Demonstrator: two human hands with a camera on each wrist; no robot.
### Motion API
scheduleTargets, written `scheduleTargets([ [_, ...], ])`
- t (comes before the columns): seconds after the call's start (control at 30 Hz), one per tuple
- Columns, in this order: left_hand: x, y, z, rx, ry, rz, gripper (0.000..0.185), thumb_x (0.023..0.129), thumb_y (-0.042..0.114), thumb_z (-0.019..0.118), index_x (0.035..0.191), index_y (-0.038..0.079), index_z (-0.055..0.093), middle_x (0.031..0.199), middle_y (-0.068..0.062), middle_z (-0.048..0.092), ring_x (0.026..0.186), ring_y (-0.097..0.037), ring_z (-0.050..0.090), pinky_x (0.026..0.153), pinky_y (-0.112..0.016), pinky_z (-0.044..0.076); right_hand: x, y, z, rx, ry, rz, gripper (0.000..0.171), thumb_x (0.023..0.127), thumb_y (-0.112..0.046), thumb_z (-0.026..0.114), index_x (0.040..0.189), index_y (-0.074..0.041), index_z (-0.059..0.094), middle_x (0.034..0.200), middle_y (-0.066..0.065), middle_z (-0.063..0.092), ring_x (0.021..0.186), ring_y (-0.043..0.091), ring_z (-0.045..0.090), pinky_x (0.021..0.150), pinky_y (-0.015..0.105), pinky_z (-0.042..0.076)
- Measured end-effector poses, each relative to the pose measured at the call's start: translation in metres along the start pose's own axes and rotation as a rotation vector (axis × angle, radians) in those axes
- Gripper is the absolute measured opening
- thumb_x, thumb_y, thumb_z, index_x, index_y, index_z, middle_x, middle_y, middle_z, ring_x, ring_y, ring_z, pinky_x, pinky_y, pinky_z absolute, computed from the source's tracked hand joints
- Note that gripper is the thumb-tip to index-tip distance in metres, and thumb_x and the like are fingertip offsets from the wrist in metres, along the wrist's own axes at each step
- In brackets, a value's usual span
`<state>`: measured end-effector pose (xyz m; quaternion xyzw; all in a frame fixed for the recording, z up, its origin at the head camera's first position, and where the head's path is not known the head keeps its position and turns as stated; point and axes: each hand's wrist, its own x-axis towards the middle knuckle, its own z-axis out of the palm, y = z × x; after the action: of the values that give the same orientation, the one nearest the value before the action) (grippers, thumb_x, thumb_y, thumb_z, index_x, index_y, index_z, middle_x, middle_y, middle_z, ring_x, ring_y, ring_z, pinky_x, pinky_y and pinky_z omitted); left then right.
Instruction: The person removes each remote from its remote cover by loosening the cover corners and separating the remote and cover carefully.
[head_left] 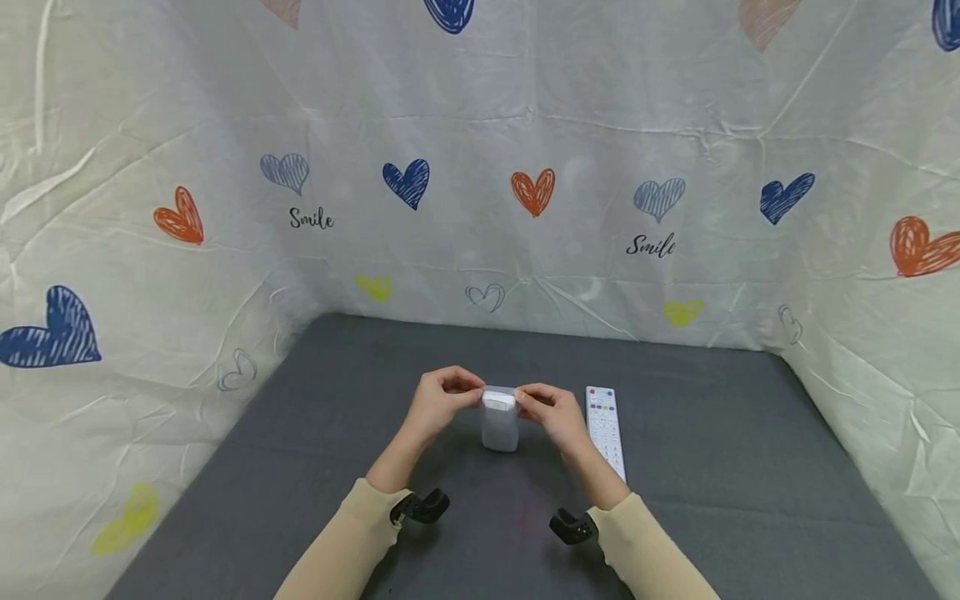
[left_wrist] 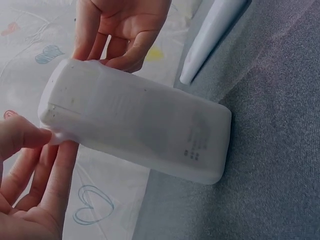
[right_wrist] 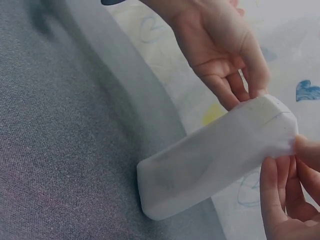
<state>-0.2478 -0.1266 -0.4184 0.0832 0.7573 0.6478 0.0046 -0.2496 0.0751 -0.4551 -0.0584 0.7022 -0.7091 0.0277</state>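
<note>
A white, rounded, slab-shaped device [left_wrist: 65, 92] stands on end on the grey cloth inside a translucent cover [head_left: 499, 432]. Faint printing shows through the cover [left_wrist: 170, 130] near its lower end. On the left side of its top rim, my left hand [head_left: 437, 407] pinches the cover between thumb and fingertips. My right hand [head_left: 557, 414] pinches the opposite side of the same rim. Both wrist views show the thumbs and fingertips close at the upper corners, with the device's white end [right_wrist: 277, 112] between them. The lower end of the cover meets the cloth.
A white remote control [head_left: 604, 429] with several buttons lies just right of my right hand, partly hidden by the forearm. The grey cloth [head_left: 300, 483] covers the table. A white curtain [head_left: 585, 125] with printed hearts encloses the back and sides.
</note>
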Motion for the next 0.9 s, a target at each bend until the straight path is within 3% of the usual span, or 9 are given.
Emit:
scheduleTargets([
  [0.23, 0.012, -0.021, 0.002, -0.040, 0.049, -0.026, 0.014, 0.082, 0.001, 0.070, 0.096, -0.004, 0.069, 0.093, -0.014, 0.067, 0.078, -0.016, 0.065, 0.071, -0.030, 0.057, -0.001, 0.001, 0.001, -0.038, 0.020, -0.017, 0.023, 0.090, -0.015, 0.065, 0.105, 0.002, 0.069, 0.099, 0.010, 0.068, 0.081, 0.011, 0.064, 0.079, 0.031, 0.056],
  [0.67, 0.013, -0.021, 0.004, -0.067, 0.089, -0.101, 0.010, 0.081, -0.001, 0.070, 0.092, 0.000, 0.070, 0.090, -0.011, 0.067, 0.078, -0.018, 0.067, 0.070, -0.032, 0.058, -0.004, 0.001, 0.005, -0.037, 0.045, -0.027, 0.024, 0.090, -0.013, 0.065, 0.105, 0.006, 0.068, 0.100, 0.014, 0.068, 0.079, 0.009, 0.064, 0.075, 0.027, 0.057],
  [0.9, 0.012, -0.022, 0.007, -0.017, 0.093, -0.135, 0.010, 0.080, -0.002, 0.070, 0.090, -0.002, 0.070, 0.085, -0.010, 0.068, 0.072, -0.015, 0.065, 0.069, -0.034, 0.058, -0.009, -0.006, 0.006, -0.059, 0.039, -0.002, 0.023, 0.089, -0.010, 0.065, 0.105, 0.006, 0.068, 0.101, 0.016, 0.068, 0.078, 0.009, 0.064, 0.078, 0.035, 0.057],
])
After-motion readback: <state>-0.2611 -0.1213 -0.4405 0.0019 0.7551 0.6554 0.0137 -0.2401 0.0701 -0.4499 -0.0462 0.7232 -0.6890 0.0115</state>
